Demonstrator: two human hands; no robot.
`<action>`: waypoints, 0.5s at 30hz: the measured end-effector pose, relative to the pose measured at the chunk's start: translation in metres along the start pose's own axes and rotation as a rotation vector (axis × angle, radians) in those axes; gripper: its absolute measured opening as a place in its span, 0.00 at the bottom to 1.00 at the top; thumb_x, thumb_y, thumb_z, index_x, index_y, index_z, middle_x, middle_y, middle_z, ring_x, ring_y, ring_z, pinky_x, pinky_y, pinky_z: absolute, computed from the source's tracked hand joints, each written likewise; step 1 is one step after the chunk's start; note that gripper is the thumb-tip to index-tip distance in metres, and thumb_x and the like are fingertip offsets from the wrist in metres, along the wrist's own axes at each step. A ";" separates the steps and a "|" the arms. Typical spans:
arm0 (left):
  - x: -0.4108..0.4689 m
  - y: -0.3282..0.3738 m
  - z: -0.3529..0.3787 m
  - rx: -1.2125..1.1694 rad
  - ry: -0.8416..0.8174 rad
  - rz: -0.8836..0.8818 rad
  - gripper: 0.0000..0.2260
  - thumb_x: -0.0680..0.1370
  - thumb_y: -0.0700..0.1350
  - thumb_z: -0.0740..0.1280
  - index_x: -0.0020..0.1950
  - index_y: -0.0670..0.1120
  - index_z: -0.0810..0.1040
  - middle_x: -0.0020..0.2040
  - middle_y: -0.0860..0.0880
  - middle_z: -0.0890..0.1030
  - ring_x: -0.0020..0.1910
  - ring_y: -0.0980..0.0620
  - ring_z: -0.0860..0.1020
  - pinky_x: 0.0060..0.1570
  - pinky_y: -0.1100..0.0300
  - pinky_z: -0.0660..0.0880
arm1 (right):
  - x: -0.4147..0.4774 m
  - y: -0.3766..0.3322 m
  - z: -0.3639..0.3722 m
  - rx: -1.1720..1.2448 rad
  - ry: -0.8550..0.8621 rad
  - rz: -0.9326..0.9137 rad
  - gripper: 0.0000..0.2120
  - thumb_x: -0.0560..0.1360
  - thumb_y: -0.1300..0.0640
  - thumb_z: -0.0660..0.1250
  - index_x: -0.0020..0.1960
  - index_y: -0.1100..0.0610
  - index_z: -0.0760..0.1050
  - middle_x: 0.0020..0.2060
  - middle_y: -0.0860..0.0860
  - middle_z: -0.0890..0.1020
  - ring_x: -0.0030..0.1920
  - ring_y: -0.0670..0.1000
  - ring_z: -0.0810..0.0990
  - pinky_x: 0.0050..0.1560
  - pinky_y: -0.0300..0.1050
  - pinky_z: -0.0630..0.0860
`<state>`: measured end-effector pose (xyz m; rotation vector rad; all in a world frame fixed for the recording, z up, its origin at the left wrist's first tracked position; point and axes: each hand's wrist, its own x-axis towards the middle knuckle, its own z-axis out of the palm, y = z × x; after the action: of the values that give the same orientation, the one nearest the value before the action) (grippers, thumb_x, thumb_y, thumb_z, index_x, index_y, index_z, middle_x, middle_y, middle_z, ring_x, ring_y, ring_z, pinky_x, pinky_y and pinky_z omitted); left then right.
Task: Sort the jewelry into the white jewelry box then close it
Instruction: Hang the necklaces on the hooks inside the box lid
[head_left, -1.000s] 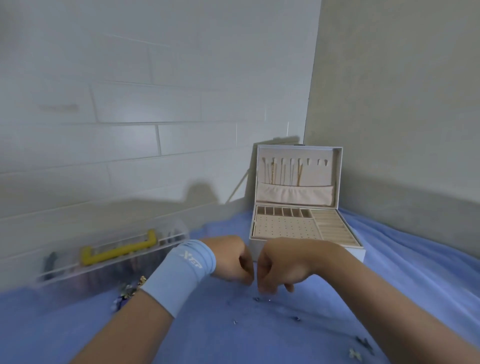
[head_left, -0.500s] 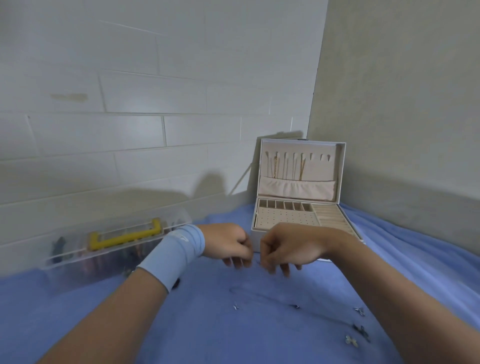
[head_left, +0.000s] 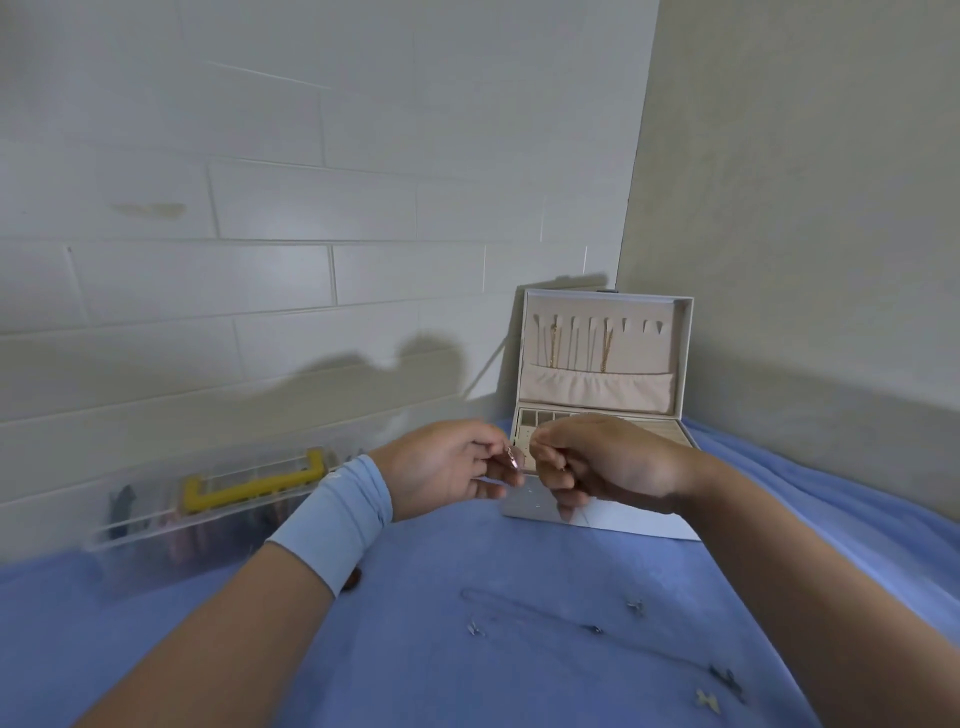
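The blue cloth (head_left: 415, 649) under your arms is matt and slightly fuzzy. Your wristband (head_left: 332, 519) is smooth stretch knit. The jewelry box (head_left: 687, 353) has a smooth white shell and a matt beige fabric lining (head_left: 644, 353), and the chains (head_left: 605, 351) in it are thin gold-coloured metal. The clasp (head_left: 513, 458) glints like polished metal. The case (head_left: 156, 519) is clear glossy plastic, its handle (head_left: 249, 480) yellow plastic. The wall tiles (head_left: 260, 275) have a faint sheen.

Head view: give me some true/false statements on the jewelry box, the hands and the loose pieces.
The white jewelry box is open. True.
Chains hang inside its lid. True.
Small pieces lie on the blue cloth. True.
Both hands lie flat on the cloth. False: the left hand and right hand are raised before the box; left fingers pinch a small clasp.
The wristband is on the right wrist. False: the left.
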<state>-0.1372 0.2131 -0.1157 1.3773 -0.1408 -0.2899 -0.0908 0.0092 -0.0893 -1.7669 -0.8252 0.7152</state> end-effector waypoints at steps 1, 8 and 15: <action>0.000 0.001 -0.001 -0.078 -0.007 0.025 0.07 0.72 0.41 0.65 0.34 0.45 0.75 0.46 0.41 0.81 0.46 0.44 0.81 0.45 0.57 0.80 | 0.000 -0.001 0.000 0.024 0.015 -0.010 0.16 0.86 0.56 0.53 0.39 0.56 0.68 0.31 0.52 0.64 0.29 0.51 0.61 0.37 0.46 0.71; -0.009 0.010 0.009 -0.261 0.002 0.021 0.05 0.74 0.46 0.65 0.43 0.45 0.72 0.35 0.47 0.75 0.26 0.52 0.70 0.27 0.62 0.68 | -0.005 -0.008 -0.008 0.069 0.144 -0.095 0.16 0.83 0.47 0.60 0.41 0.55 0.71 0.29 0.48 0.60 0.27 0.47 0.54 0.28 0.39 0.53; 0.006 0.013 0.031 0.327 0.082 0.203 0.19 0.75 0.55 0.67 0.59 0.45 0.81 0.52 0.50 0.81 0.47 0.55 0.78 0.44 0.62 0.70 | -0.009 -0.017 -0.018 0.067 0.124 -0.176 0.17 0.78 0.47 0.65 0.33 0.51 0.78 0.29 0.49 0.61 0.27 0.48 0.54 0.28 0.40 0.53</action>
<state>-0.1382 0.1841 -0.0975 1.6816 -0.2670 -0.0408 -0.0856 -0.0035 -0.0669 -1.6378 -0.8503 0.5059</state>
